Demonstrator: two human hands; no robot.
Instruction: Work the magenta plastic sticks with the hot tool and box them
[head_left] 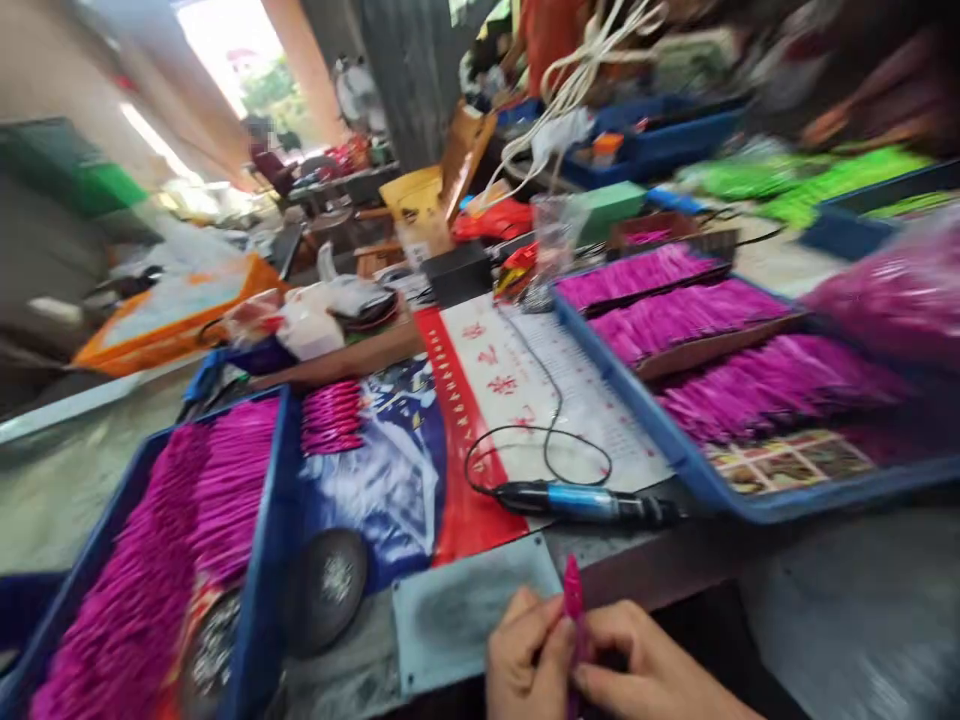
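Observation:
Near the bottom edge of the head view, a slim magenta pen-like piece stands nearly upright with its pointed end up. My left hand pinches it from the left side. From the right, the fingers of my right hand close on its lower part, which is partly hidden. Just beyond my left hand lies a grey plate with a dark smudged middle. An electric screwdriver with a blue band and a black cord rests crosswise beyond my hands.
At left, a blue tray holds many magenta pieces; a small stack lies beside it. A dark round dish stands nearer. Another blue tray with rows of magenta pieces is at right. A person's arm shows at upper right.

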